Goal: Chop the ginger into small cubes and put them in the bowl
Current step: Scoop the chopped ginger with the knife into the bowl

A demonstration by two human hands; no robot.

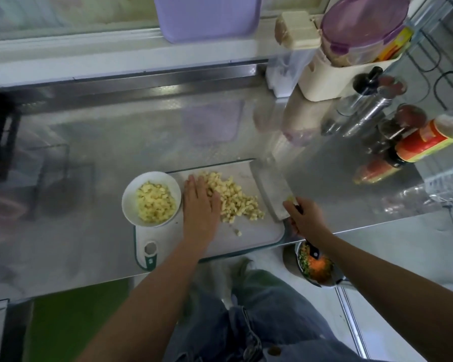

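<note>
Reflective steel tabletop (115, 131), white window ledge (89, 53) behind it, lilac tray (207, 17) standing at the window. Pale floor (403, 257), green patch (71, 322) lower left. Soft daylight.

Steel counter (141, 137): a broad bare stretch is lying open behind and left of the cutting board (259, 235). Bowl (131, 202) is blocking the board's left end. Left hand (200, 207) is lying flat between the bowl and the ginger cubes (236, 202), closing that gap. Cleaver (270, 189), gripped by the right hand (309, 218), is walling the board's right edge. Bottles (424, 142) and a cream caddy (332, 82) are crowding the far right corner. The board's near strip is staying passable.
</note>
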